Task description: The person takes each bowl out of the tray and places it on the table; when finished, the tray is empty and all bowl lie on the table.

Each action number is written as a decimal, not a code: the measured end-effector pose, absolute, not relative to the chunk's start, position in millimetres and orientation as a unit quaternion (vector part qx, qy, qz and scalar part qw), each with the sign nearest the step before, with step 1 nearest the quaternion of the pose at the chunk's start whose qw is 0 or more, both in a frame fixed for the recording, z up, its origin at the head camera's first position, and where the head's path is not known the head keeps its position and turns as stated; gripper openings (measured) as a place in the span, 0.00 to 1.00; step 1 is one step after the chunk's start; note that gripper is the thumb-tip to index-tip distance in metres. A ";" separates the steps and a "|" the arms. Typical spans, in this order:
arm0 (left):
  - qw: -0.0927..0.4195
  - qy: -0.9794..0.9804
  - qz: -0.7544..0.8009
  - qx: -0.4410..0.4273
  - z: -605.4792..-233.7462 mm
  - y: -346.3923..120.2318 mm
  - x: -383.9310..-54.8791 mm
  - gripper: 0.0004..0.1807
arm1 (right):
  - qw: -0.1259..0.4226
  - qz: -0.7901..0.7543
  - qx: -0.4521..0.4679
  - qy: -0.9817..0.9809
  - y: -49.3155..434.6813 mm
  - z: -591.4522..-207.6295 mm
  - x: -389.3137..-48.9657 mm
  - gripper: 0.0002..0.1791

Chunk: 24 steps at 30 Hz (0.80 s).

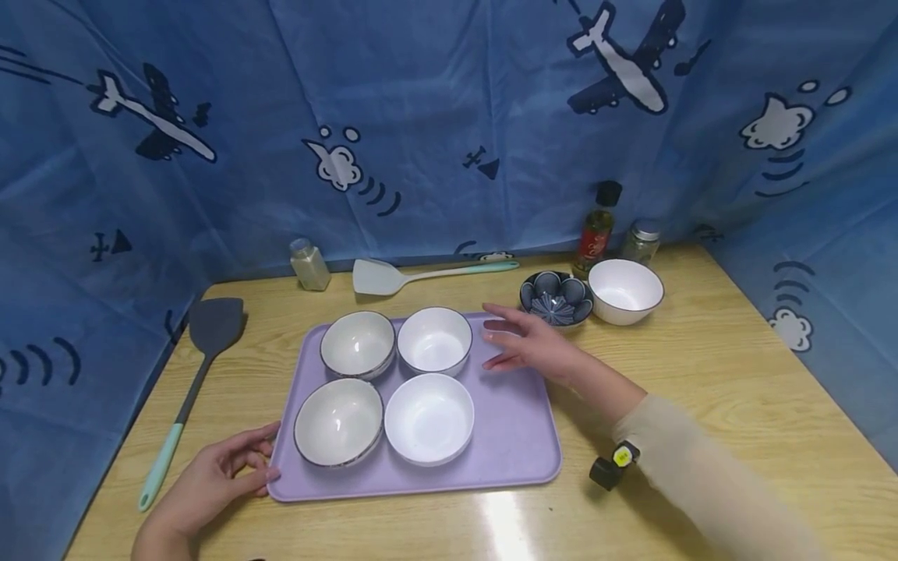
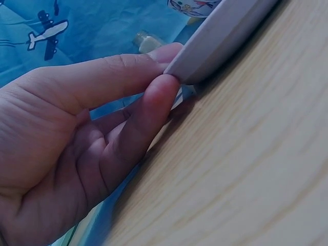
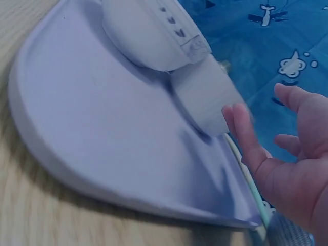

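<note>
Sleeve: a beige sleeve [image 1: 701, 467] covers the right forearm, a small black device with a yellow mark [image 1: 613, 465] near its cuff.
Left hand: the left hand [image 1: 213, 479] pinches the near-left edge of the tray between thumb and bent fingers.
Tray: a pale lilac, rectangular tray with rounded corners [image 1: 508, 428] lies on the light wood-grain table [image 1: 737, 374], four bowls on its left and middle.
Near bowls: a round, off-white bowl with a dark rim [image 1: 339, 423] sits left of a round, plain white bowl [image 1: 430, 418].
Far bowls: behind them stand a round, cream bowl with a thin dark rim [image 1: 358, 344] and a smaller-looking white bowl with a dark rim [image 1: 435, 340].
Right hand: the right hand [image 1: 526, 343] hovers over the tray's far right part, fingers spread and holding nothing.
Left side: a dark grey turner with a mint handle [image 1: 216, 323] lies beside the tray.
Beyond the tray: a white turner with a mint-tipped handle [image 1: 379, 277], a dark blue petal-patterned bowl [image 1: 554, 300] and, just beside it, a deep white bowl [image 1: 627, 290].
Back edge: a glass jar of pale contents [image 1: 310, 266], a red-labelled bottle with a black cap [image 1: 595, 234] and a silver-lidded jar [image 1: 641, 241].
Backdrop: blue cloth with aeroplanes [image 1: 435, 117].
</note>
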State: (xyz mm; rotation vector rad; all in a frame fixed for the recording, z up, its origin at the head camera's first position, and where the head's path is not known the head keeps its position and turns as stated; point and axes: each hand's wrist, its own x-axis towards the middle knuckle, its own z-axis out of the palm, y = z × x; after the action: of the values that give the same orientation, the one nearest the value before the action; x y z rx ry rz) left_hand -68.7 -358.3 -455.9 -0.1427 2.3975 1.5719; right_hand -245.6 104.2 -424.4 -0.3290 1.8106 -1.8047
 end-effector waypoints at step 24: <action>0.136 0.818 0.557 -0.032 -460.3 -361.6 -68.5 0.40 | 0.318 -0.691 -0.098 0.642 59.9 -436.2 -248.8 0.37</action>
State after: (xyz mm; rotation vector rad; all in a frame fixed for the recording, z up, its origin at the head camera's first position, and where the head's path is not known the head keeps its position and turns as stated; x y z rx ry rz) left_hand -68.5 -361.6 -460.3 -0.0926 2.3698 1.6142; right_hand -248.8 59.9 -436.2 -0.2568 1.6901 -1.8178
